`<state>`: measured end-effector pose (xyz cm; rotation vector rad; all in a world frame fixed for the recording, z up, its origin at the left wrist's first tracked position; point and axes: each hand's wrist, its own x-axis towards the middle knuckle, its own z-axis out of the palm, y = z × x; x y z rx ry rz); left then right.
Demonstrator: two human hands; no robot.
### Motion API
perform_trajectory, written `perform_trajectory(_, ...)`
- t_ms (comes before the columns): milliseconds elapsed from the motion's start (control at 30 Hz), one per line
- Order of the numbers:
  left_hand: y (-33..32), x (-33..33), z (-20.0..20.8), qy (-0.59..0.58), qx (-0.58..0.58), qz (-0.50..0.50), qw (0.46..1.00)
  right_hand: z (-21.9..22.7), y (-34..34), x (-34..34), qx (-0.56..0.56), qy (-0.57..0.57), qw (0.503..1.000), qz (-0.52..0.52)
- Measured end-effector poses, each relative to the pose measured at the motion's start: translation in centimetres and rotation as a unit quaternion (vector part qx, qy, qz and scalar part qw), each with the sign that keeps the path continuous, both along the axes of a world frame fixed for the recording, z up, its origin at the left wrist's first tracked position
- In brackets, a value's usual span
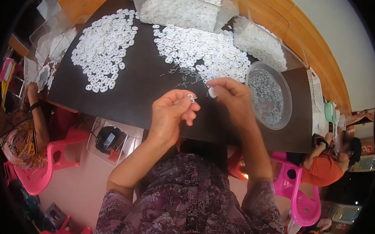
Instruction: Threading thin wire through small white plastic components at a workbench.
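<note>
My left hand (pixel 169 111) is raised over the near edge of the dark table, with a small white plastic piece (pixel 191 98) pinched between thumb and fingers. Something thin seems to stick out of that piece, too small to make out. To its right, my right hand (pixel 236 98) pinches a white oval plastic piece (pixel 212 92) at its fingertips. Just beyond both hands lie loose small grey metal screws or pins (pixel 188 77). They border a wide heap of white oval two-holed pieces (pixel 198 45).
A second heap of ovals (pixel 105 48) covers the table's left side. Clear bins of white parts (pixel 181 11) (pixel 260 43) stand at the back. A round clear tub (pixel 288 93) of grey screws sits right. People are seated at both sides near pink chairs (pixel 49 166).
</note>
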<state>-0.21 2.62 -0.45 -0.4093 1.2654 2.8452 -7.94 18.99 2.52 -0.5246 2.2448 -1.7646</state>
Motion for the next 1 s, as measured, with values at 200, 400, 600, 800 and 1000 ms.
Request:
perform_trajectory(200, 0.6, 0.1, -0.3, 0.009, 0.003, 0.008, 1.000, -2.2, -1.8, 1.8, -0.072, 0.005, 0.997, -0.018)
perform_trajectory(400, 0.3, 0.4, -0.4, 0.010, 0.005, 0.030, 0.999, -2.0, -1.9, 3.3, -0.124, -0.009, 0.992, -0.028)
perform_trajectory(600, 0.5, 1.1, 0.0, -0.010, -0.001, 0.013, 1.000, -2.2, -2.5, 3.9, -0.153, -0.025, 0.987, -0.052)
perform_trajectory(800, 0.0, 1.1, -0.1, 0.004, 0.015, 0.028, 0.999, -3.2, -2.4, 3.8, -0.078, 0.083, 0.993, -0.026)
perform_trajectory(1000, -0.2, 1.0, -0.1, 0.000, 0.002, 0.024, 1.000, -2.3, -2.1, 4.3, -0.074, -0.032, 0.996, -0.026)
